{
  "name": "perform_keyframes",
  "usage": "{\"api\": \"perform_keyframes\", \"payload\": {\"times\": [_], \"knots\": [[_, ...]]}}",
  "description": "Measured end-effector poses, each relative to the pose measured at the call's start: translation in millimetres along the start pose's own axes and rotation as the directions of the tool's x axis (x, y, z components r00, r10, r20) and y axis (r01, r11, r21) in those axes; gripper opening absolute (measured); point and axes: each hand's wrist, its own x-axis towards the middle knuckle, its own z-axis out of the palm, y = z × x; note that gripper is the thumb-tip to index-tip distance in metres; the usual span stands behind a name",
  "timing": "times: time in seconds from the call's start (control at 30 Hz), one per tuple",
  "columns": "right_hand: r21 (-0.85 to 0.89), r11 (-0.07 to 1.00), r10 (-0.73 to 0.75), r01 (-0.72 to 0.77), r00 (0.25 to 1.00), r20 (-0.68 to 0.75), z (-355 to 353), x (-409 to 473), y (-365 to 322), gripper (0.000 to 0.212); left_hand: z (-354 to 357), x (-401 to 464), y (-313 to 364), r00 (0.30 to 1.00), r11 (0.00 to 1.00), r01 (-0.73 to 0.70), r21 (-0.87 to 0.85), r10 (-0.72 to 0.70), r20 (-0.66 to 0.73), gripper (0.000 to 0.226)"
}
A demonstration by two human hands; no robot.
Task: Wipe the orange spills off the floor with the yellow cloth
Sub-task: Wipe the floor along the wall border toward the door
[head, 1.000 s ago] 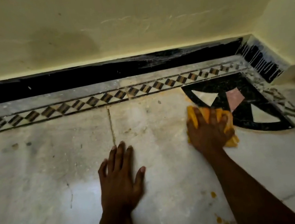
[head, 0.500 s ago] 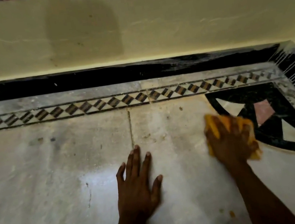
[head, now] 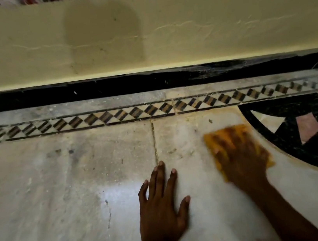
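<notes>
Pale marble floor (head: pixel 62 195) runs up to a black skirting band and a yellow wall, with a chequered border strip (head: pixel 132 112) along the wall and a black inlaid corner motif (head: pixel 289 122) at the strip's right end. Just left of that motif, almost at its curved edge, the right hand (head: pixel 238 156) presses the yellow cloth (head: pixel 215 137) flat on the marble; its fingers look spread over the cloth, though blur hides whether any curl into it. Further left of the motif, the left hand (head: pixel 162 207) rests palm down on bare marble, fingers straight and slightly fanned, holding nothing and bracing the body.

A faint orange tint lingers on the marble between cloth and border strip, and along the motif's curved rim. To do this pass well, I judge the palm should stay flat for even pressure, with overlapping strokes following the curved rim and grout line, and the cloth refolded to a clean face when it smears.
</notes>
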Motion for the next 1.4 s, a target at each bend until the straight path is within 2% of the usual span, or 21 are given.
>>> {"api": "perform_keyframes", "payload": {"times": [0.1, 0.17, 0.23, 0.3, 0.37, 0.4, 0.47, 0.57, 0.63, 0.7, 0.77, 0.83, 0.9, 0.93, 1.0, 1.07, 1.13, 1.2, 1.27, 1.33, 1.4], "knots": [[0.062, 0.91, 0.407, -0.41, 0.911, 0.06, -5, 68, -16, 0.058, 0, 0, -1, 1.0, 1.0, 0.001, 0.004, -0.001, 0.012, 0.075], [0.139, 0.854, 0.491, -0.501, 0.865, 0.1, -3, 105, -45, 0.064, -2, 0, -1, 1.0, 1.0, 0.003, -0.004, -0.003, 0.005, 0.075], [0.125, 0.921, 0.355, -0.368, 0.927, 0.12, 7, 112, -74, 0.065, -2, 0, 1, 1.0, 1.0, 0.006, -0.005, -0.006, 0.012, 0.075], [0.009, 1.0, 0.025, -0.027, 0.993, 0.116, 15, 84, -93, 0.061, -1, 1, 0, 1.0, 1.0, 0.012, -0.008, -0.012, 0.01, 0.076], [-0.027, 0.968, -0.244, 0.25, 0.96, 0.14, 11, 38, -83, 0.058, -1, 0, 0, 1.0, 1.0, 0.011, -0.002, -0.011, 0.016, 0.077], [-0.021, 0.95, -0.307, 0.312, 0.943, 0.129, 13, 16, -68, 0.057, -1, 0, -1, 1.0, 1.0, 0.008, -0.001, -0.008, 0.021, 0.077], [-0.027, 0.963, -0.263, 0.267, 0.959, 0.102, 10, -17, -29, 0.056, -1, 1, -2, 1.0, 1.0, 0.011, -0.005, -0.011, 0.024, 0.077], [-0.022, 0.997, 0.078, -0.077, 0.995, 0.066, 2, 0, 9, 0.056, 0, 0, -2, 1.0, 1.0, 0.014, 0.006, -0.014, 0.02, 0.076], [0.046, 0.954, 0.295, -0.297, 0.954, 0.054, -2, 35, -4, 0.058, -1, 1, -2, 1.0, 1.0, 0.011, 0.001, -0.011, 0.029, 0.076], [0.067, 0.922, 0.376, -0.382, 0.922, 0.09, -1, 61, -32, 0.061, -1, 1, -1, 1.0, 1.0, 0.003, 0.005, -0.003, 0.017, 0.076], [0.04, 0.964, 0.256, -0.261, 0.96, 0.112, 6, 64, -53, 0.063, 0, 1, -1, 1.0, 1.0, 0.002, 0.01, -0.002, 0.014, 0.076], [-0.032, 0.999, 0.003, 0.0, 0.996, 0.084, 12, 33, -51, 0.061, -2, 1, 0, 1.0, 1.0, 0.003, 0.002, -0.003, 0.011, 0.076], [-0.047, 0.978, -0.197, 0.205, 0.971, 0.136, 6, -14, -21, 0.059, -3, 1, 0, 1.0, 1.0, -0.002, 0.007, 0.002, 0.024, 0.076], [-0.053, 0.97, -0.228, 0.239, 0.96, 0.163, 1, -35, 0, 0.06, -3, 0, 0, 1.0, 1.0, -0.004, 0.008, 0.004, 0.024, 0.076], [-0.058, 0.992, -0.103, 0.115, 0.979, 0.176, -11, -57, 41, 0.06, -3, 0, 1, 1.0, 1.0, 0.001, 0.0, -0.001, 0.009, 0.076], [-0.031, 0.993, 0.115, -0.113, 0.989, 0.088, -13, -48, 59, 0.062, -2, 0, 1, 1.0, 1.0, 0.001, -0.002, -0.001, 0.006, 0.076], [0.03, 0.958, 0.285, -0.286, 0.958, 0.029, -7, -21, 41, 0.062, -2, 1, 0, 1.0, 1.0, -0.003, 0.004, 0.003, -0.001, 0.077], [0.057, 0.937, 0.342, -0.344, 0.939, 0.045, -1, -6, 11, 0.061, -3, 0, 0, 1.0, 1.0, -0.005, 0.016, 0.005, -0.002, 0.077], [0.007, 0.973, 0.229, -0.23, 0.972, 0.055, 6, -15, -1, 0.061, -4, -1, 2, 1.0, 1.0, -0.006, 0.018, 0.006, -0.008, 0.078], [-0.071, 0.997, -0.018, 0.019, 1.0, 0.012, 9, -59, 4, 0.059, -6, -1, 4, 1.0, 1.0, -0.012, 0.008, 0.012, -0.009, 0.078], [-0.095, 0.975, -0.202, 0.199, 0.979, -0.021, 5, -113, 22, 0.058, -9, -1, 3, 1.0, 1.0, -0.02, 0.001, 0.02, -0.01, 0.078]]}}
